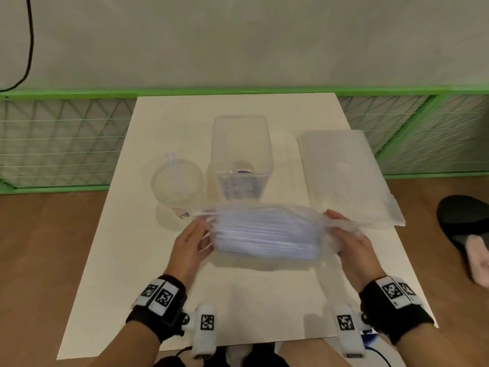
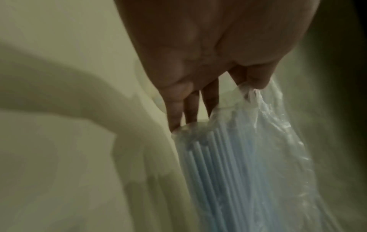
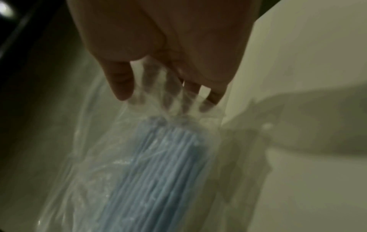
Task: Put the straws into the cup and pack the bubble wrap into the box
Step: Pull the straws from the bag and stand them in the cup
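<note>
A clear plastic bag of pale blue straws point(image 1: 264, 235) is held level just above the white board, stretched between both hands. My left hand point(image 1: 205, 234) pinches its left end, thumb against fingers point(image 2: 216, 103). Gripping the right end is my right hand point(image 1: 334, 226), thumb on one side of the plastic and fingers on the other point(image 3: 164, 95). The bag point(image 2: 238, 172) point(image 3: 155, 172) fills both wrist views. Behind it to the left a clear cup point(image 1: 161, 188) holds two straws point(image 1: 177, 173). A clear box point(image 1: 242, 139) stands behind the bag, and bubble wrap point(image 1: 344, 176) lies flat at the right.
Small items lie in the bottom of the box point(image 1: 238, 181). The white board point(image 1: 238, 300) rests on a brown floor. A green wire fence point(image 1: 53, 144) runs along the back. A black slipper point(image 1: 460, 223) lies off the board's right edge.
</note>
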Available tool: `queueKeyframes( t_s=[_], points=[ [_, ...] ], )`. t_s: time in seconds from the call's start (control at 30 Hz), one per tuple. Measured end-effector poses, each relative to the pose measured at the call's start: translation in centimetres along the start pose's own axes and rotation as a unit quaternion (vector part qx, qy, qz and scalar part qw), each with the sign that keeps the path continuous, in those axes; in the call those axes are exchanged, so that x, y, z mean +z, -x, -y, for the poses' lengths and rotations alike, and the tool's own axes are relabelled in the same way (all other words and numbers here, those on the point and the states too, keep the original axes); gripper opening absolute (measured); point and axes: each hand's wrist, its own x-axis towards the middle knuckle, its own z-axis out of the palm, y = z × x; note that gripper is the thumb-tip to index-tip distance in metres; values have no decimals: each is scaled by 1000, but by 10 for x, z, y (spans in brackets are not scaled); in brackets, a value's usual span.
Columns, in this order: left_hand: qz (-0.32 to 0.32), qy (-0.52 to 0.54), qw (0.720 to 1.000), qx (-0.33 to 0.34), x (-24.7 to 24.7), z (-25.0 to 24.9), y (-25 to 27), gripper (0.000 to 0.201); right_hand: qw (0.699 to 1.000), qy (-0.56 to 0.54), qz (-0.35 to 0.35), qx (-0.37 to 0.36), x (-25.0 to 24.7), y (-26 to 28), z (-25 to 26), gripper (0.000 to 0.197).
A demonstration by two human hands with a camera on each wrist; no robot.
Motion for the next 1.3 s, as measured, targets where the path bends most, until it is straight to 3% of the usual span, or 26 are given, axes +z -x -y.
queueKeyframes(
  t_s=[0.07, 0.2, 0.33, 0.5, 0.6, 0.7, 0.77, 0.87, 1.0, 1.07, 1.23, 1.3],
  points=[
    [0, -45, 999, 14, -3, 6, 4, 23, 1000, 24, 3, -8, -7, 1, 4, 30],
    [4, -74, 997, 38, 1, 15, 1, 18, 993, 104, 39, 51, -9, 3, -3, 34],
    [33, -118, 992, -13, 10, 22, -7, 31, 988, 117, 24, 97, -2, -3, -12, 54],
    [75, -70, 994, -42, 23, 9, -5, 33, 988, 102, 3, 120, 9, -6, -15, 39],
    [104, -75, 992, -19, 13, 5, -2, 33, 994, 66, 26, 88, 0, -3, -7, 43],
    [114, -149, 982, 21, -1, 10, -3, 34, 992, 99, 12, 74, -5, -1, -9, 33],
    [84, -181, 977, 69, -6, 9, -5, 33, 992, 107, -17, 57, -4, -3, -11, 30],
    [21, -147, 973, 175, -5, -12, -1, 28, 993, 106, -37, -33, -5, -2, 9, 28],
    [-18, -135, 964, 229, -14, -25, 9, 27, 984, 114, 22, -138, -11, 2, 31, 28],
    [-28, -207, 956, 205, -25, -9, 6, 31, 973, 172, 41, -150, -15, 1, 23, 27],
    [-26, -306, 934, 182, -38, 2, 0, 31, 930, 326, -9, -171, -18, -1, 16, 26],
    [-25, -332, 921, 203, -41, -1, 1, 35, 876, 427, 32, -220, -16, 1, 18, 31]
  ],
)
